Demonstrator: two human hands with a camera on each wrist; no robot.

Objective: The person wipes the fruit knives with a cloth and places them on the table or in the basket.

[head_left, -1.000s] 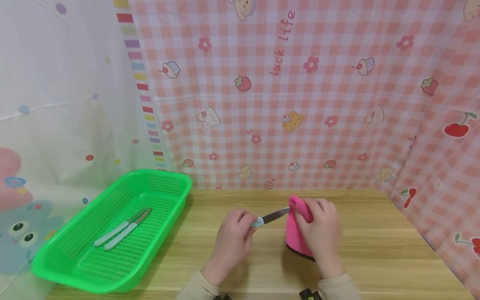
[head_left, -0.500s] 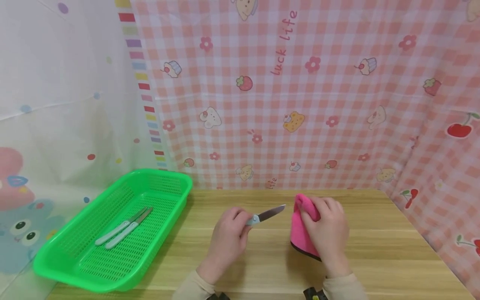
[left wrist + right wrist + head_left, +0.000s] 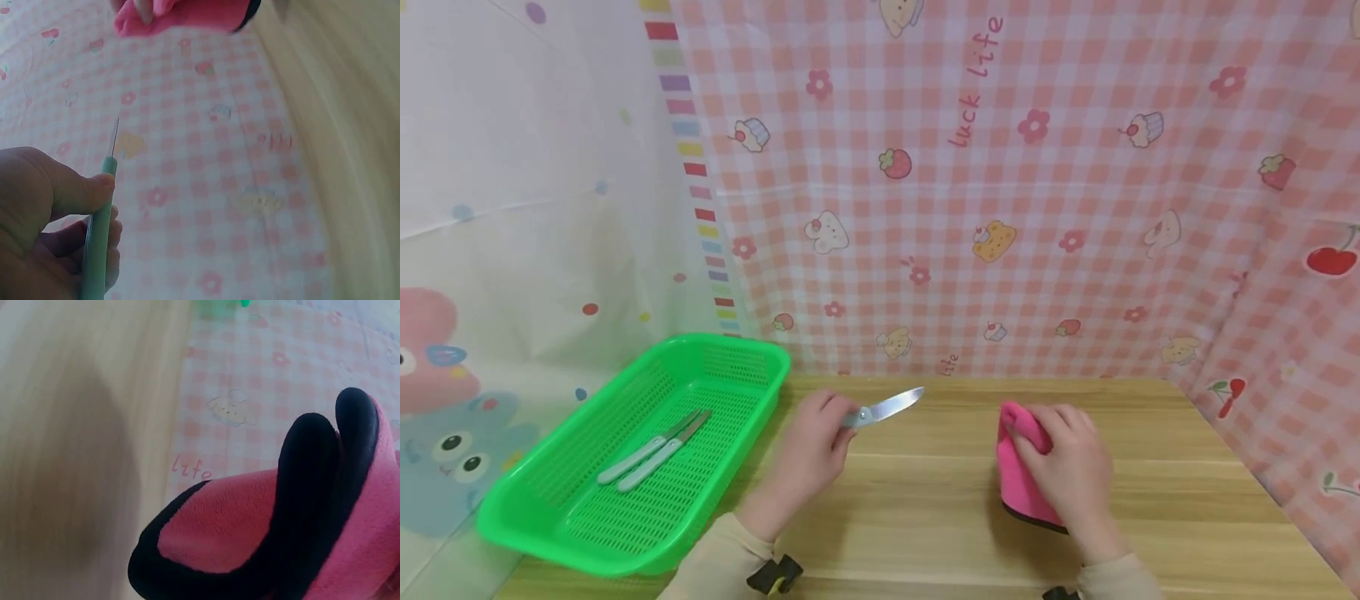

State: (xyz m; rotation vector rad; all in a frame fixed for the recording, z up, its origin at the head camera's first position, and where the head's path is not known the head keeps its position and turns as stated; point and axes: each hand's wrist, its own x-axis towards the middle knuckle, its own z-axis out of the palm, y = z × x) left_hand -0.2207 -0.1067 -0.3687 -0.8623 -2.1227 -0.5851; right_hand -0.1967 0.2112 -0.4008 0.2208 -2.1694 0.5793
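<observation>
My left hand (image 3: pixel 811 442) grips a small knife (image 3: pixel 891 406) by its pale green handle, held above the table with the blade pointing right and slightly up. In the left wrist view the thumb presses along the knife's handle (image 3: pixel 97 250), and the fingers curl behind it. A folded pink cloth (image 3: pixel 1021 479) with a black edge is pinched in my right hand (image 3: pixel 1071 471), apart from the blade. Up close in the right wrist view, the cloth (image 3: pixel 219 531) shows its thick black trim and folds. Most of the right hand is hidden there.
On the left of the wooden table (image 3: pixel 917 517) stands a green plastic basket (image 3: pixel 730 492). Two more knives (image 3: pixel 651 462) with pale handles lie side by side in it. A pink checked curtain (image 3: pixel 925 208) hangs behind the table, and a white one (image 3: pixel 550 250) at the left.
The knife blade has come away from the cloth. My left hand has moved left and up with the knife, towards the basket. My right hand has shifted slightly right, still holding the cloth.
</observation>
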